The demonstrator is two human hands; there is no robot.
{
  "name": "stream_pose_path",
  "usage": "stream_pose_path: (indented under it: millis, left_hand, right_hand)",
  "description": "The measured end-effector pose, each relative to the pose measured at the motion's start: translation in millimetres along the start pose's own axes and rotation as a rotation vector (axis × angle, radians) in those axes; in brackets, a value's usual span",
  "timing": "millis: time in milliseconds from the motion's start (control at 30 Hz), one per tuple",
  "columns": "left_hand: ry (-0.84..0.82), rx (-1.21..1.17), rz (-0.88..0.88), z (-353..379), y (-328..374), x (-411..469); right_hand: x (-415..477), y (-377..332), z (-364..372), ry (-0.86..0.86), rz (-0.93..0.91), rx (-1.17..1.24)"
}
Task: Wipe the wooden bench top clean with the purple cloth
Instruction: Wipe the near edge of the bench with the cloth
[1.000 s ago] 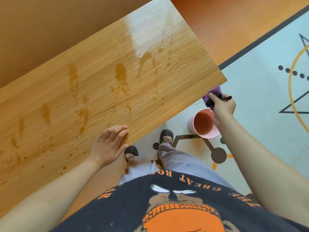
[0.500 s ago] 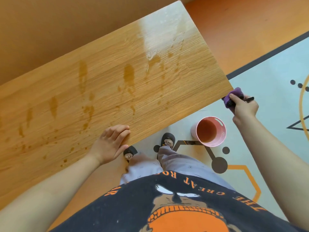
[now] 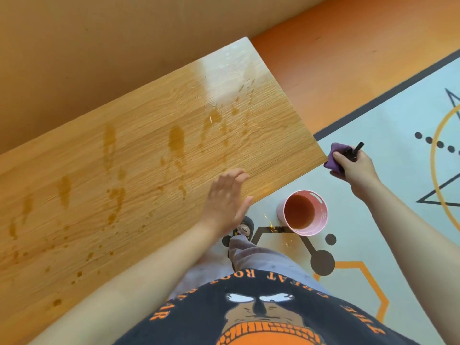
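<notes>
A: So where is the cloth (image 3: 332, 158)?

B: Off the bench (image 3: 149, 155), just beside its right corner. The right hand (image 3: 356, 168) has it bunched up with the fingers curled round it. A thin black stick (image 3: 358, 146) pokes out of the same grip.

A: And the left hand (image 3: 226, 197)?

B: Fingers straight, holding nothing, over the near edge of the bench. It is blurred, so I cannot tell whether it touches the wood.

A: Much wiped yet?

B: Hardly any, I judge. Amber stains (image 3: 176, 138) lie in streaks and drops across most of the top, from near the glossy right end to the left limit of view.

A: How should the first pass go?

B: I would open the wad out so that more fabric meets the wood. Land it at that right corner and pull long, overlapping strokes along the grain toward the left. Press harder on the dark streaks. They look half dried and may smear before they lift.

A: Anything to watch?

B: The cup (image 3: 280, 211) of brown liquid stands on the mat (image 3: 373, 125), just below the near edge. Sweep away from that edge, not over it. Turn the cloth to a clean face once it browns. The left hand should brace on a dry patch, out of the cloth's path.
</notes>
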State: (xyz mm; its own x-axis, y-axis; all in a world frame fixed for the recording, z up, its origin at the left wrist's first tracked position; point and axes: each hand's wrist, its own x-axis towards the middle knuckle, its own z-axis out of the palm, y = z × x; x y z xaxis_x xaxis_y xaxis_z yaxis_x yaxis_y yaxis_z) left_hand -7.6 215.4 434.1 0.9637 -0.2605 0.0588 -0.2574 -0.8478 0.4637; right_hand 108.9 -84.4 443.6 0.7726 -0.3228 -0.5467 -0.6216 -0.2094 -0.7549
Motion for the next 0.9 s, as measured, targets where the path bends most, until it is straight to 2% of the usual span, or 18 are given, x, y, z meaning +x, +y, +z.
stream_pose_path:
  millis: [167,267,367,467,733,900]
  left_hand:
    - [-0.054,0.058,-0.070,43,41,74]
    - [-0.125,0.139,-0.051,56,33,84]
    - [-0.101,0.147,-0.052,59,28,86]
    - [-0.062,0.129,-0.061,58,30,86]
    - [-0.086,0.122,-0.078,58,32,86]
    - [-0.085,0.147,-0.075,58,34,85]
  right_hand:
    - [20,-20,-9,0.009,-0.088,-0.190]
    - [33,-34,-6,-0.118,-0.150,-0.348]
    - [42,-41,0,-0.276,-0.174,-0.454]
    - [51,-39,5,-0.330,-0.165,-0.417]
    - [72,-58,45,-0.332,-0.202,-0.280]
    - [55,-41,23,-0.318,-0.262,-0.307]
